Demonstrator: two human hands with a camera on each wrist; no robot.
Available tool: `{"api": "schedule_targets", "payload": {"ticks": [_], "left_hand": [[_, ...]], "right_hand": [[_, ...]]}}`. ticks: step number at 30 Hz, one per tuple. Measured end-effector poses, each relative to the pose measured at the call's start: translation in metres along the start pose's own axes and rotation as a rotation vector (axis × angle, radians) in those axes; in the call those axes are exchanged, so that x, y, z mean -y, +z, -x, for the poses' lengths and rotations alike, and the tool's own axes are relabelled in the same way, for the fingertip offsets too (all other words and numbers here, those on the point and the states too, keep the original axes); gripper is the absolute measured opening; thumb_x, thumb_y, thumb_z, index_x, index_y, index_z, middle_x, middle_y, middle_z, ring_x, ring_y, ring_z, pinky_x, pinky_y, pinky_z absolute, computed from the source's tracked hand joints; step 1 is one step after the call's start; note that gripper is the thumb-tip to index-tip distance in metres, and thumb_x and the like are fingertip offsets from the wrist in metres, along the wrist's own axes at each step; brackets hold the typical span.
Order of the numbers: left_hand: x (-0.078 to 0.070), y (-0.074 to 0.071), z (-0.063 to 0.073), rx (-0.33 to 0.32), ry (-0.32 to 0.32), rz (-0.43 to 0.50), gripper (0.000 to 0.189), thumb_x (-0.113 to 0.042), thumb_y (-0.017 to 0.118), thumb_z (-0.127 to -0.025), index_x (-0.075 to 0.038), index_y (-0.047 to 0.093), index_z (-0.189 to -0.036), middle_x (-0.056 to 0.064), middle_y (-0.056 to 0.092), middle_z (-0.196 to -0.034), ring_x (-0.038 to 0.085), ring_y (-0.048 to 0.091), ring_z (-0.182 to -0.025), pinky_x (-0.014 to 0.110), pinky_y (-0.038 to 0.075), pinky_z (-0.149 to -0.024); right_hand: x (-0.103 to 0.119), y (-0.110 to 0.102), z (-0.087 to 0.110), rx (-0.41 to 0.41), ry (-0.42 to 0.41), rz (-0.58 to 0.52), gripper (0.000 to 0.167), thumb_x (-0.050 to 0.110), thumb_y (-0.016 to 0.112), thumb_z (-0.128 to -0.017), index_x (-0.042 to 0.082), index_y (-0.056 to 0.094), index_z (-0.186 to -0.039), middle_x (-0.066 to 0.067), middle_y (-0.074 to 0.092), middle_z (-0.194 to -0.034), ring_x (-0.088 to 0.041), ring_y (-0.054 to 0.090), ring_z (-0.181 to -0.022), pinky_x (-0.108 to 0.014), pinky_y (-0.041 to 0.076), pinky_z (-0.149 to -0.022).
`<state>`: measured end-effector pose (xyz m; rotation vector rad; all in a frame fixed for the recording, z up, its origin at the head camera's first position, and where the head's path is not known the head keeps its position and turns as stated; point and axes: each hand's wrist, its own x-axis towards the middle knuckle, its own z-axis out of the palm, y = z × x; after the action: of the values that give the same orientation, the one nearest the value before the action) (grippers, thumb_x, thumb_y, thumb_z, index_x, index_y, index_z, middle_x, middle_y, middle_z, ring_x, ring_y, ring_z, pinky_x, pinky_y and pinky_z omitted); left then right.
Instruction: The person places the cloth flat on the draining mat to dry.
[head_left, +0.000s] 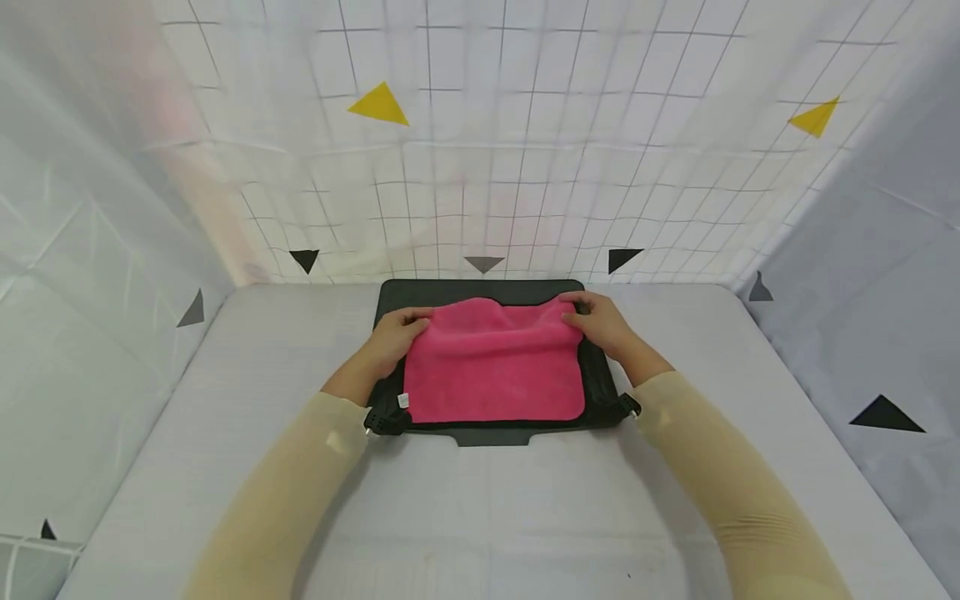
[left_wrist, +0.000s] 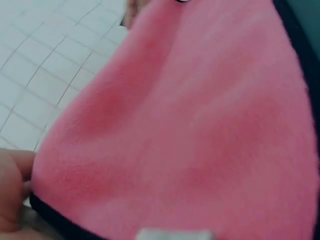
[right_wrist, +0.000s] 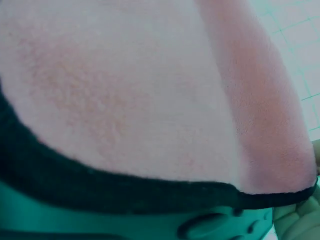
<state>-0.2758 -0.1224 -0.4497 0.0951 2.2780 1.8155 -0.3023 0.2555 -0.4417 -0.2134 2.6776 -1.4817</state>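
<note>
A pink cloth (head_left: 495, 371) with a dark trim lies spread over a black board-like tray (head_left: 480, 291), its far edge lifted and wavy. My left hand (head_left: 392, 340) pinches the cloth's far left corner between thumb and fingers. At the far right corner, my right hand (head_left: 606, 323) holds the cloth the same way. A small white tag (head_left: 403, 401) shows at the near left edge. In the left wrist view the left hand (left_wrist: 14, 192) sits at a corner of the fuzzy cloth. Fingers of the right hand (right_wrist: 299, 217) show below the cloth in the right wrist view, partly cut off.
The tray has a tab (head_left: 492, 437) at its near edge and stands against the back of the white table (head_left: 487, 517). A grid-lined white curtain (head_left: 487, 167) hangs behind, with yellow and dark triangle markers. Pale sheets (head_left: 82, 275) close off both sides.
</note>
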Motion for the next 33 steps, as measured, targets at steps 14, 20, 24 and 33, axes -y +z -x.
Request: {"api": "schedule_targets", "payload": {"ticks": [14, 20, 24, 33], "left_hand": [[0.006, -0.012, -0.003, -0.067, 0.105, -0.528, 0.046, -0.021, 0.057, -0.102, -0.004, 0.052, -0.145, 0.021, 0.052, -0.143, 0.034, 0.051, -0.127, 0.049, 0.043, -0.105], [0.000, -0.016, -0.013, -0.006, 0.048, -0.482, 0.049, -0.023, 0.056, -0.102, -0.004, 0.047, -0.147, 0.022, 0.047, -0.146, 0.035, 0.048, -0.130, 0.050, 0.041, -0.106], [-0.006, -0.016, -0.023, 0.002, 0.029, -0.369, 0.050, -0.024, 0.055, -0.103, -0.005, 0.044, -0.148, 0.022, 0.042, -0.150, 0.034, 0.040, -0.139, 0.050, 0.037, -0.111], [-0.014, -0.010, -0.044, -0.063, -0.033, -0.207, 0.038, -0.015, 0.044, -0.107, -0.005, 0.056, -0.142, 0.017, 0.049, -0.147, 0.027, 0.053, -0.123, 0.039, 0.045, -0.101]], "right_hand": [[-0.002, 0.000, -0.019, 0.073, 0.096, 0.059, 0.053, 0.013, 0.062, -0.099, 0.006, 0.046, -0.150, -0.019, 0.033, -0.158, -0.034, 0.035, -0.142, -0.051, 0.038, -0.110], [0.004, -0.002, -0.026, 0.154, 0.125, 0.103, 0.056, 0.013, 0.061, -0.099, 0.001, 0.042, -0.150, -0.022, 0.032, -0.157, -0.038, 0.039, -0.137, -0.054, 0.039, -0.108], [0.007, -0.004, -0.031, 0.166, 0.132, 0.085, 0.053, 0.012, 0.059, -0.100, 0.000, 0.043, -0.149, -0.022, 0.032, -0.157, -0.038, 0.039, -0.136, -0.054, 0.039, -0.107], [0.004, -0.001, -0.044, 0.091, 0.114, 0.037, 0.040, 0.014, 0.053, -0.103, -0.001, 0.054, -0.140, -0.021, 0.044, -0.149, -0.035, 0.039, -0.137, -0.049, 0.033, -0.113]]}}
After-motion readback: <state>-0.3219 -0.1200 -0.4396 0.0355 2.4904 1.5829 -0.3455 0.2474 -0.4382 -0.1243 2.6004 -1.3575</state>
